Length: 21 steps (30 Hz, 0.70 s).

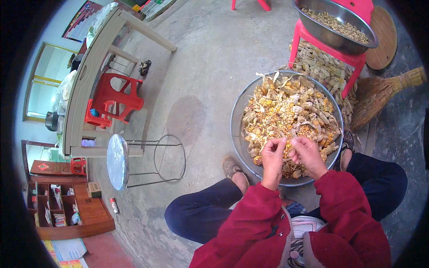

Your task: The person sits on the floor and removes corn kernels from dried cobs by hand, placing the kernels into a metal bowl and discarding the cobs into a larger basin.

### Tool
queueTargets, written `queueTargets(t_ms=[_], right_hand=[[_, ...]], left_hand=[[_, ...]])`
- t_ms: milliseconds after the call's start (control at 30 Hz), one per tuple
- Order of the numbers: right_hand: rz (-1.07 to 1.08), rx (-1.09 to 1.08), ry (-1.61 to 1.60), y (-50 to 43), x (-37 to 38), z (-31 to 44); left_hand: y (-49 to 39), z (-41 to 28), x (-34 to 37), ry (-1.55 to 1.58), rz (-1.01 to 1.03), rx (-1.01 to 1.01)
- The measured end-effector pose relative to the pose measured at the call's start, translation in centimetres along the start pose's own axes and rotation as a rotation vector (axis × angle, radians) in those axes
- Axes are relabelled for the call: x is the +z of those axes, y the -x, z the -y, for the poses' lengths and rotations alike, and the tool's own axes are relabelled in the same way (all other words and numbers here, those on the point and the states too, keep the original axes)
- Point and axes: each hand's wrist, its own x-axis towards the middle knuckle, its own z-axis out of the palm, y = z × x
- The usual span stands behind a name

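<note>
A large round metal basin (237, 140) stands on the floor between my feet, heaped with small dried corn cobs (285, 107). Many cobs bear yellow kernels; others look bare or carry dry husk. My left hand (273, 159) and my right hand (309, 154) are close together over the basin's near side. Thumbs and fingers are drawn together on both. Some yellow corn (288, 146) shows in the narrow gap between them; whether it is gripped or lies in the heap behind, I cannot tell.
Pale cobs (310, 60) are piled beneath a pink plastic chair (354, 78). On its seat rests a steel bowl (348, 43) of small pale pieces. A straw broom (378, 95) lies right of the basin. Leftward are a round stool (118, 162), a red chair (117, 95) and a table (88, 72).
</note>
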Motion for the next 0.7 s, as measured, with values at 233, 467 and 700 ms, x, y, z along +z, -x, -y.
queueTargets(t_ms=[233, 467, 700], right_hand=[[0.045, 0.140, -0.176, -0.3, -0.8, -0.1], [0.105, 0.182, -0.164, -0.2, -1.5, -0.1], [-0.078, -0.451, 0.658, 0.2, 0.0, -0.9]], left_hand=[[0.2, -0.4, 0.3, 0.039, 0.022, 0.028], [0.5, -0.8, 1.0, 0.031, 0.073, 0.034], [0.4, -0.2, 0.2, 0.019, 0.001, -0.045]])
